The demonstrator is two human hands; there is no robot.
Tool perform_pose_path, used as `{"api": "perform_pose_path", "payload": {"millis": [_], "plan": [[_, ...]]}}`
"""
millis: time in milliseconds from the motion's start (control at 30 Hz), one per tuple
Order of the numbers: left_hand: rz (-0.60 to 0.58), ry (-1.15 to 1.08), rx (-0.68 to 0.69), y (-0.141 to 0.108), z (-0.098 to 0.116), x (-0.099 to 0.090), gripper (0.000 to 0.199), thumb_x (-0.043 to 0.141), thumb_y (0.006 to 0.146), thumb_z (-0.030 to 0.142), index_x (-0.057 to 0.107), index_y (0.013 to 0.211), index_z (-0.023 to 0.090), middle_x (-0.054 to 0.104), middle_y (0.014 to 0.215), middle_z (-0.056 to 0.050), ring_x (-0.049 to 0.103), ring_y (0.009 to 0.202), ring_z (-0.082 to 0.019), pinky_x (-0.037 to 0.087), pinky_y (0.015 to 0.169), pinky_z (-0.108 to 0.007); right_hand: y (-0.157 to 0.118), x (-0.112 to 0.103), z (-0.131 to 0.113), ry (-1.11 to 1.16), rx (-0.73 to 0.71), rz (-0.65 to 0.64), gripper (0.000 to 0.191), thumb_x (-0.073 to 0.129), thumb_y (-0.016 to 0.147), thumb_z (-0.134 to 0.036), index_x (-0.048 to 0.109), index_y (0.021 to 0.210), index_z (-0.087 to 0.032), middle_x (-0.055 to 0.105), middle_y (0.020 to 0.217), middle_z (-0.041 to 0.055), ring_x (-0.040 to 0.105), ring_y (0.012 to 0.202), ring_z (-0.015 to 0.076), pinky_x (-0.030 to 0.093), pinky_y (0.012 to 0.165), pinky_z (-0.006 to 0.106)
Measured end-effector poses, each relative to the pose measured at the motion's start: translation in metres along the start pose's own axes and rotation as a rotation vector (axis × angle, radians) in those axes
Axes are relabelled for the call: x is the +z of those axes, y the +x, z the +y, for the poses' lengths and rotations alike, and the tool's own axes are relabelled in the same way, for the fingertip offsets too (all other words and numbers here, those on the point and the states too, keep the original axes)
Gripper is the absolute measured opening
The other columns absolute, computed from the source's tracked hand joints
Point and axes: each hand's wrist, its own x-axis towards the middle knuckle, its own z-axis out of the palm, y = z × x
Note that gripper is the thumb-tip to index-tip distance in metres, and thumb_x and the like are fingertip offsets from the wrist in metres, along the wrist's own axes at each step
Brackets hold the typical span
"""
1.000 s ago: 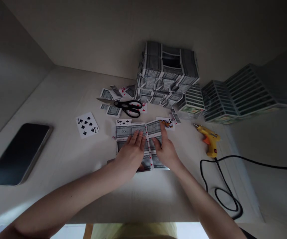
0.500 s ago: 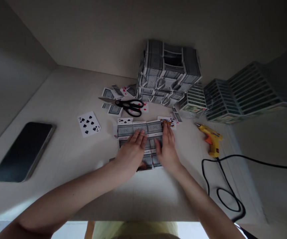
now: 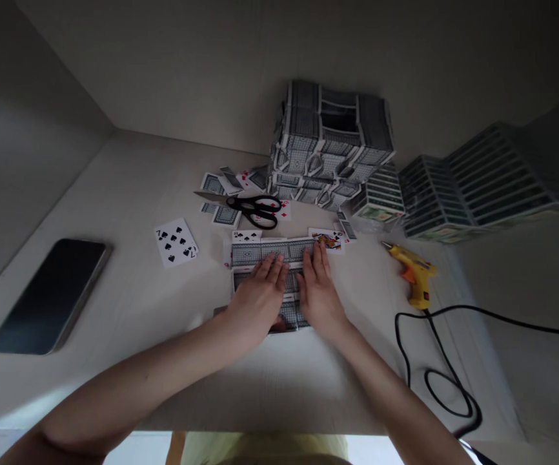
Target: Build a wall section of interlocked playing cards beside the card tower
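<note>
Rows of face-down playing cards form a flat card panel [image 3: 274, 253] on the table. My left hand [image 3: 259, 294] lies palm down on its left and middle part, fingers extended. Beside it, my right hand [image 3: 319, 287] rests flat on the panel's right side, fingers pointing away from me and the thumb apart. Both palms hide much of the lower rows. Along the panel's far edge, an eight of spades or clubs [image 3: 246, 236] and a face card [image 3: 328, 239] show partly.
Black scissors [image 3: 255, 205] lie on scattered cards. Behind stands a card structure [image 3: 335, 135], with striped card stacks [image 3: 439, 194] rightward. A yellow glue gun [image 3: 417, 278] with a black cord lies right; a seven of spades [image 3: 175, 243] and a phone [image 3: 50, 297] lie left.
My right hand has shifted slightly left and nearer to me on the panel, closer to my left hand. The whole view has moved slightly.
</note>
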Motion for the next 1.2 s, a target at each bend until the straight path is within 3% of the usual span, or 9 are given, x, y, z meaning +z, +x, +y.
{"api": "perform_pose_path", "payload": {"millis": [133, 267, 367, 533, 733, 900, 967, 1067, 1200], "plan": [[0.026, -0.054, -0.029, -0.002, 0.001, -0.004, 0.092, 0.072, 0.062, 0.043, 0.033, 0.134, 0.001, 0.025, 0.143, -0.022, 0.023, 0.134, -0.03, 0.026, 0.109, -0.037, 0.001, -0.013, 0.009, 0.349, 0.153, 0.044, 0.048, 0.034, 0.091, -0.03, 0.03, 0.138, -0.022, 0.031, 0.145, 0.0072, 0.028, 0.133, 0.0185, 0.022, 0.11, 0.045], [0.061, -0.057, -0.035, -0.003, 0.002, -0.007, 0.088, 0.07, 0.063, 0.043, 0.034, 0.134, 0.005, 0.027, 0.143, -0.021, 0.026, 0.133, -0.03, 0.03, 0.107, -0.038, -0.001, -0.019, 0.012, 0.543, 0.203, 0.009, 0.055, 0.044, 0.087, -0.03, 0.028, 0.139, -0.02, 0.03, 0.145, 0.0065, 0.027, 0.134, 0.0187, 0.022, 0.11, 0.042], [0.052, -0.045, -0.019, -0.003, 0.002, -0.008, 0.086, 0.069, 0.064, 0.044, 0.035, 0.134, 0.006, 0.027, 0.143, -0.02, 0.026, 0.133, -0.03, 0.03, 0.107, -0.039, -0.003, -0.019, 0.005, 0.545, 0.18, 0.001, 0.063, 0.047, 0.084, -0.024, 0.021, 0.141, -0.021, 0.028, 0.146, 0.0061, 0.029, 0.133, 0.0189, 0.026, 0.109, 0.042], [0.033, -0.047, -0.025, -0.003, 0.003, -0.01, 0.087, 0.069, 0.065, 0.042, 0.034, 0.133, 0.001, 0.026, 0.143, -0.021, 0.022, 0.134, -0.031, 0.027, 0.109, -0.038, -0.002, -0.02, -0.018, 0.341, 0.103, -0.012, 0.064, 0.036, 0.082, -0.009, 0.019, 0.142, -0.023, 0.024, 0.148, 0.0027, 0.022, 0.135, 0.0159, 0.02, 0.112, 0.04], [0.029, -0.06, -0.011, -0.005, 0.004, -0.012, 0.077, 0.064, 0.069, 0.031, 0.033, 0.134, 0.003, 0.029, 0.142, -0.021, 0.023, 0.134, -0.031, 0.028, 0.108, -0.04, 0.0, -0.009, -0.042, 0.245, 0.046, -0.116, 0.077, 0.03, 0.073, 0.001, 0.007, 0.144, -0.017, 0.013, 0.15, 0.0049, 0.013, 0.138, 0.0149, 0.019, 0.113, 0.04], [0.064, -0.058, 0.003, -0.005, 0.003, -0.01, 0.075, 0.062, 0.07, 0.03, 0.033, 0.133, 0.002, 0.03, 0.141, -0.023, 0.024, 0.133, -0.031, 0.029, 0.107, -0.042, 0.001, -0.009, -0.038, 0.336, 0.049, -0.133, 0.073, 0.031, 0.078, -0.003, 0.006, 0.144, -0.024, 0.013, 0.151, 0.0004, 0.014, 0.138, 0.0143, 0.018, 0.113, 0.041], [0.073, -0.057, 0.007, -0.005, 0.001, -0.008, 0.075, 0.063, 0.07, 0.034, 0.034, 0.132, 0.002, 0.029, 0.141, -0.023, 0.023, 0.134, -0.031, 0.028, 0.108, -0.042, -0.001, -0.015, -0.033, 0.398, 0.067, -0.125, 0.068, 0.034, 0.083, -0.009, 0.007, 0.143, -0.025, 0.014, 0.151, 0.0006, 0.014, 0.138, 0.0144, 0.018, 0.112, 0.04], [0.075, -0.079, 0.01, -0.005, 0.0, -0.005, 0.077, 0.062, 0.07, 0.037, 0.033, 0.133, 0.002, 0.025, 0.143, -0.023, 0.02, 0.135, -0.031, 0.026, 0.109, -0.041, -0.014, -0.026, -0.029, 0.461, 0.091, -0.092, 0.077, 0.049, 0.082, -0.023, 0.003, 0.144, -0.023, 0.009, 0.151, 0.0038, 0.013, 0.138, 0.0186, 0.021, 0.111, 0.041], [0.115, -0.095, -0.088, -0.004, 0.009, -0.001, 0.073, 0.058, 0.074, 0.034, 0.03, 0.133, 0.001, 0.021, 0.143, -0.027, 0.016, 0.135, -0.033, 0.029, 0.106, -0.046, -0.037, -0.026, -0.026, 0.497, 0.109, -0.121, 0.069, 0.051, 0.082, -0.024, 0.018, 0.142, -0.022, 0.028, 0.146, 0.0084, 0.031, 0.132, 0.021, 0.031, 0.106, 0.041]]}}
